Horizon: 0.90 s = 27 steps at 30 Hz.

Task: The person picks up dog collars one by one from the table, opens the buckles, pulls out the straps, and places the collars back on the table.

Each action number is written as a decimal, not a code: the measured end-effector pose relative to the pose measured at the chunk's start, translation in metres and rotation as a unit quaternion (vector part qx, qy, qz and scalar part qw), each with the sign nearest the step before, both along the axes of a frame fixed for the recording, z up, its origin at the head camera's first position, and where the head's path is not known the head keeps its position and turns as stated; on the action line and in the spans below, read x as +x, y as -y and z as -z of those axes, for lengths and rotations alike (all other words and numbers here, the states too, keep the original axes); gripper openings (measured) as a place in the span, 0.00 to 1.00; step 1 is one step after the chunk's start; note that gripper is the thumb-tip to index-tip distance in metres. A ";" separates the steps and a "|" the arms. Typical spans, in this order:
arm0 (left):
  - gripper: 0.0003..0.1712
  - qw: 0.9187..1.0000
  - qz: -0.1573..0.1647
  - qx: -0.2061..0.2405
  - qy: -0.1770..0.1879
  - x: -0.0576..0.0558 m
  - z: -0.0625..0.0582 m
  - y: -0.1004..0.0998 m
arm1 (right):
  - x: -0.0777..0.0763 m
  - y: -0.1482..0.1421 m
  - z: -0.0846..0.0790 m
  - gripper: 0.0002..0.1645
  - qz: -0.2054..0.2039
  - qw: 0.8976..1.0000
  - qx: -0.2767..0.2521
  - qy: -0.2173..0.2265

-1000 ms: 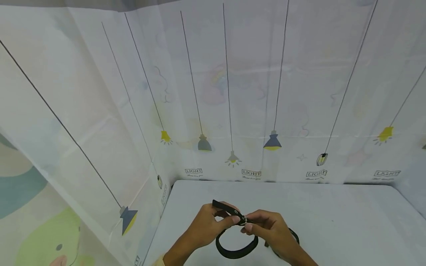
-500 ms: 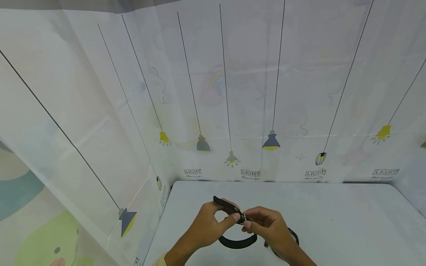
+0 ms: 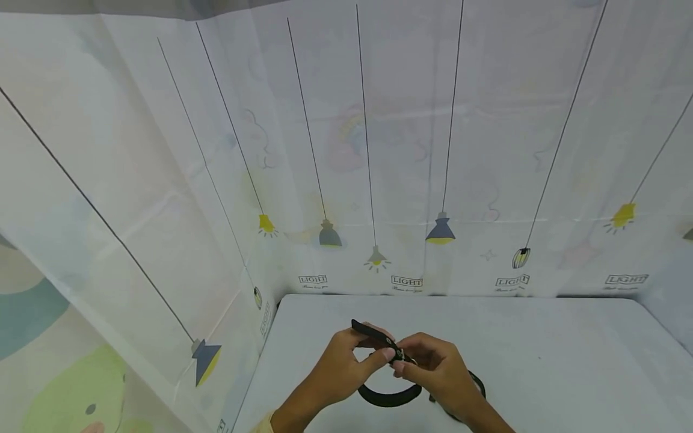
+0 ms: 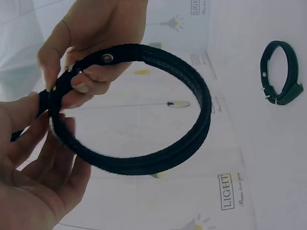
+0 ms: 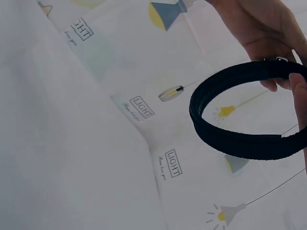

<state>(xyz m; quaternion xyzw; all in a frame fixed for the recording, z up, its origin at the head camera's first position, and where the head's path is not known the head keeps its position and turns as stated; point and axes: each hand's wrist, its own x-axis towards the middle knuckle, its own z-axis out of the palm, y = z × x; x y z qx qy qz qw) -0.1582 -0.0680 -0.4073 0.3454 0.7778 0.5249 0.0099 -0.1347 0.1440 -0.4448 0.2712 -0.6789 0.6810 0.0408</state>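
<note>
A black pet collar [image 3: 390, 399] with metal eyelets hangs as a closed loop between both hands, above the table. My left hand [image 3: 346, 364] pinches it at the buckle end, thumb on top, and a free strap end sticks up past the fingers. Close against it, my right hand [image 3: 435, 367] pinches the collar on the other side of the buckle with thumb and fingers. In the left wrist view the loop stands wide, and the metal buckle [image 4: 52, 125] shows partly between the fingertips. The right wrist view shows the smooth band curving away from the hands.
A second dark collar [image 4: 288, 57], buckled into a loop, lies on the white table [image 3: 541, 343] to the right, partly behind the right forearm in the head view. A white cloth wall [image 3: 406, 150] printed with hanging lamps rises behind and at the left.
The collar's hanging loop has risen a little and looks flatter. Both hands and the strap end have shifted slightly while keeping their pinch at the buckle.
</note>
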 end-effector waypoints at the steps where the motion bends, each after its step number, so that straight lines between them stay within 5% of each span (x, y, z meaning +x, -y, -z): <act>1: 0.14 1.000 0.007 -0.002 0.003 -0.001 0.000 0.000 | 0.000 0.000 0.000 0.10 0.000 1.000 0.002 0.000; 8: 0.09 0.998 0.041 -0.035 0.035 -0.004 0.002 0.003 | 0.001 -0.001 0.000 0.10 -0.030 0.999 0.004 0.023; 14: 0.07 0.997 0.050 -0.048 0.045 -0.003 -0.001 0.005 | 0.000 -0.002 -0.004 0.11 -0.061 0.997 0.016 -0.035; 21: 0.08 0.994 0.063 -0.054 0.071 0.000 -0.004 0.006 | 0.001 -0.004 -0.011 0.11 -0.087 0.996 -0.005 -0.035; 27: 0.08 0.995 0.064 -0.053 0.051 0.001 -0.003 0.006 | -0.001 -0.007 -0.009 0.11 -0.116 0.992 -0.025 -0.044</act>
